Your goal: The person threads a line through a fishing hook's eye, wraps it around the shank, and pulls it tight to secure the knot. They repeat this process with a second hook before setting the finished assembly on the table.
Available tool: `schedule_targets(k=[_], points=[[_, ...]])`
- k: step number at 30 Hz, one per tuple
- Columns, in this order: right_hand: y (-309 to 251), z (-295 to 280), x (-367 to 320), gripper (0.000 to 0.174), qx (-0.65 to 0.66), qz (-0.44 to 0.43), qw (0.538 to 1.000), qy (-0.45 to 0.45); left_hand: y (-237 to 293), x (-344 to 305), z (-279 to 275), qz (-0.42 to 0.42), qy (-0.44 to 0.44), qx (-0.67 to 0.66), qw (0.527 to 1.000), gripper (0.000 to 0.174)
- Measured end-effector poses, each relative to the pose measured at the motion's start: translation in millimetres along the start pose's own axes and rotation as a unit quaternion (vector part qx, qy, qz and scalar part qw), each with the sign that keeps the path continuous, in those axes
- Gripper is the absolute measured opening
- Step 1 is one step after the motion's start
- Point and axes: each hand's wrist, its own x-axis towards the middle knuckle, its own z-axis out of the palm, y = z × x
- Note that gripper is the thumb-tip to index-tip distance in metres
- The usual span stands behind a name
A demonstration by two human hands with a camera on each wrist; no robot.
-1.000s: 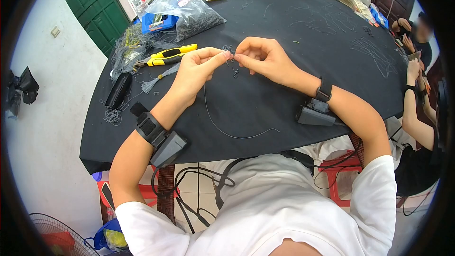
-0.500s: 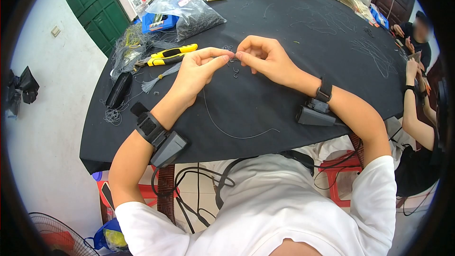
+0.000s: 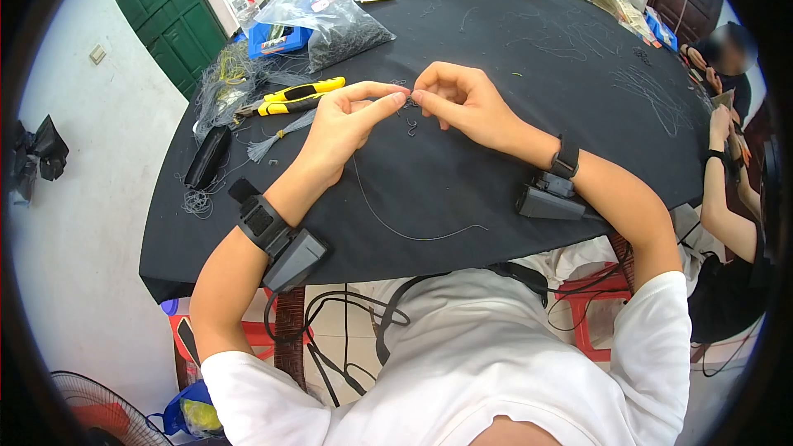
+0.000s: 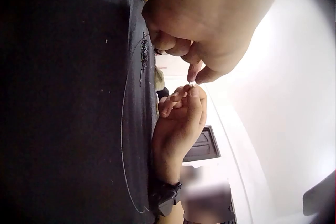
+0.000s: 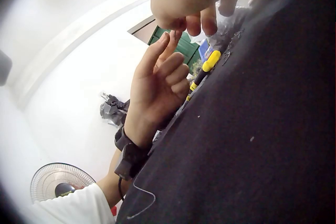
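My left hand (image 3: 340,125) and right hand (image 3: 468,105) meet fingertip to fingertip above the black table. Thumb and forefinger of each pinch a tiny dark fish hook (image 4: 191,83) with line at it; the fingertips hide most of it, and I cannot tell which part each hand has. A grey fishing line (image 3: 384,225) trails from under the left palm and curves over the cloth toward the table's near edge. Loose hooks (image 3: 411,126) lie just beneath the fingertips, and in the left wrist view a heap of hooks (image 4: 144,53) shows beside the left hand.
Yellow-and-black pliers (image 3: 301,92) lie left of the left hand, near a bundle of cut line (image 3: 281,136) and a black pouch (image 3: 206,158). Farther back stand a clear bag of dark hooks (image 3: 347,37) and a blue box (image 3: 277,40). Another person (image 3: 731,66) sits at the right.
The fingertips have shifted very slightly, the left forefinger straightening over the thumb and the right hand moving a touch. The trailing line has barely moved.
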Motion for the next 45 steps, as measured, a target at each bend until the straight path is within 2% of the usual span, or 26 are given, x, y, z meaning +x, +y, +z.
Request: schedule_targets(k=[21,33,45], points=[[-1.9,-0.2,-0.9,0.015,0.004,-0.001,1.000,-0.008,0.8,-0.6,1.2,-0.003,0.010,0.037,0.999,0.021],[-3.2,-0.3,-1.1,0.016,0.015,0.001,1.000,-0.005,1.5,-2.1,-1.6,-0.047,-0.047,0.046,0.997,0.022],[-2.7,-0.7,-0.8,0.017,0.022,-0.001,1.000,-0.002,0.8,-1.5,-0.1,-0.018,-0.053,0.029,0.998,0.023]])
